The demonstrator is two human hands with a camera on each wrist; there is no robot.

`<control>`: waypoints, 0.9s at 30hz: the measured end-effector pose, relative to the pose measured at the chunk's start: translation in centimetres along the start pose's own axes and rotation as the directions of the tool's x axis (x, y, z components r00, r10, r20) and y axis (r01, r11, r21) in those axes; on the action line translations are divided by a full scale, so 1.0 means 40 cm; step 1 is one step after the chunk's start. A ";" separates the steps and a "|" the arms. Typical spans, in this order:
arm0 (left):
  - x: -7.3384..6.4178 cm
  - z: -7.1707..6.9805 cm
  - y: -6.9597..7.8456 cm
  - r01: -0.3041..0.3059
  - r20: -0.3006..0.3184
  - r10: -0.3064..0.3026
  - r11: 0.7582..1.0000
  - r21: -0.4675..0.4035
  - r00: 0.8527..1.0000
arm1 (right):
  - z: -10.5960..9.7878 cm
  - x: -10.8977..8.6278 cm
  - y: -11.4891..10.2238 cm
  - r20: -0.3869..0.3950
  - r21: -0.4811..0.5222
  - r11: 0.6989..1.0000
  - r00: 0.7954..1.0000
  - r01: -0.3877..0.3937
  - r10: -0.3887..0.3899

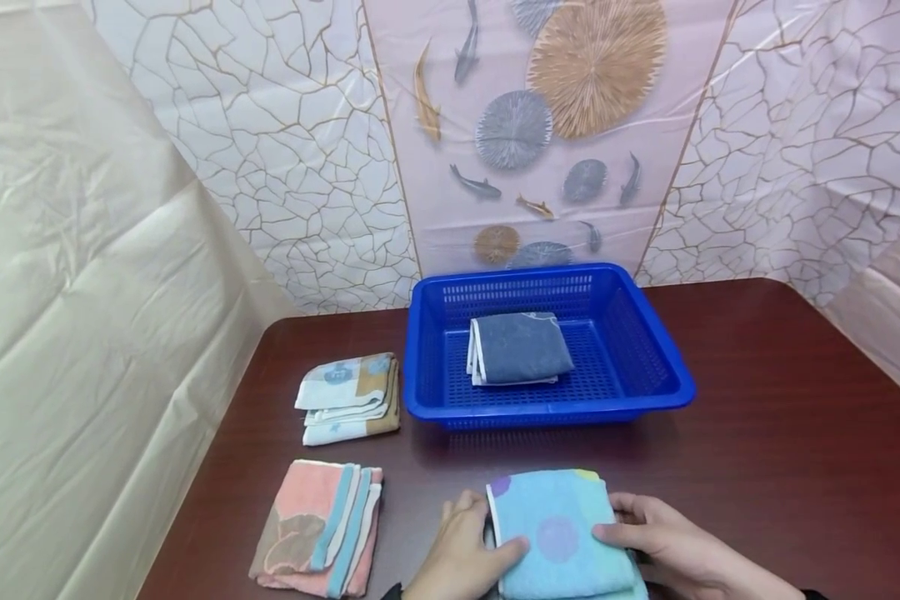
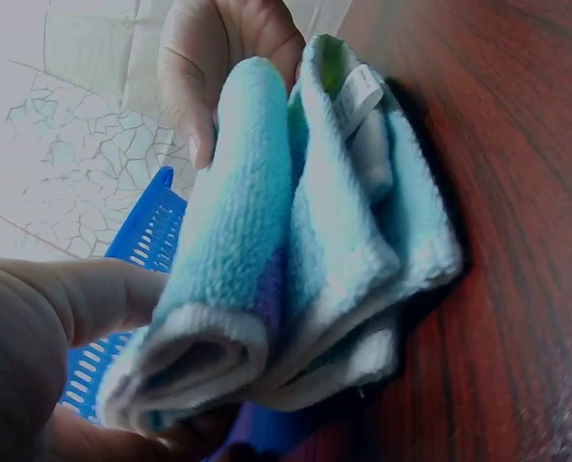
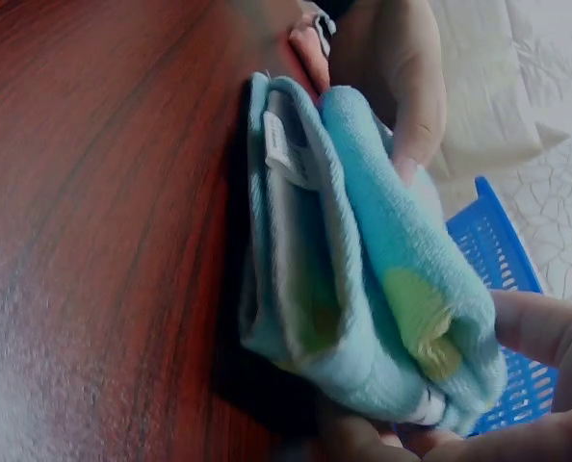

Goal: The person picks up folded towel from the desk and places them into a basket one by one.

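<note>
A folded light-blue towel (image 1: 562,533) with purple and yellow spots lies at the front of the table, between both hands. My left hand (image 1: 461,550) grips its left side, thumb on top and fingers at the edge. On the opposite side my right hand (image 1: 663,537) pinches it, thumb above and fingers below. Seen from the left wrist, the towel (image 2: 247,212) shows its stacked layers and a small white label (image 2: 359,96). In the right wrist view the layers of the towel (image 3: 363,250) stand slightly apart at the fold.
Behind the towel stands a blue plastic basket (image 1: 547,412) holding a folded dark grey towel (image 1: 523,348). To its left lies a folded white, blue and tan towel (image 1: 348,398). Nearer, a folded pink towel (image 1: 300,521) with blue stripes rests on the brown table (image 1: 780,433).
</note>
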State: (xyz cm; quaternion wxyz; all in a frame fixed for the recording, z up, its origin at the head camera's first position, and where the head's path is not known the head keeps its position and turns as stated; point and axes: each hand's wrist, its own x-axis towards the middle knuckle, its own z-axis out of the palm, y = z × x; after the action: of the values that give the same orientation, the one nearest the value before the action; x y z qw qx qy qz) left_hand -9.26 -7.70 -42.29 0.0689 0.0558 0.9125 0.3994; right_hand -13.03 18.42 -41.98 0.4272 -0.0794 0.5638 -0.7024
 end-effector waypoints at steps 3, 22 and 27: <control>0.001 -0.004 0.003 -0.017 0.027 0.020 0.994 -0.107 0.999 | 0.009 0.002 0.004 -0.027 -0.036 0.998 0.998 0.047 -0.048; 0.023 0.015 -0.028 0.163 0.253 0.054 0.635 -0.755 0.966 | 0.017 0.018 0.004 -0.008 -0.053 0.995 0.997 0.081 -0.081; 0.024 0.009 -0.027 0.194 0.287 0.062 0.601 -0.775 0.956 | 0.018 0.017 0.004 -0.008 -0.074 0.994 0.996 0.085 -0.086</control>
State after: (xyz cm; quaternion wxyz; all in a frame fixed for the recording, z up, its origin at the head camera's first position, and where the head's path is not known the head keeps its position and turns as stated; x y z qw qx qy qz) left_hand -10.20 -8.01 -43.40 0.2316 0.0420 0.6203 0.7482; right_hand -12.92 17.43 -42.12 0.3904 -0.1153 0.5877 -0.6992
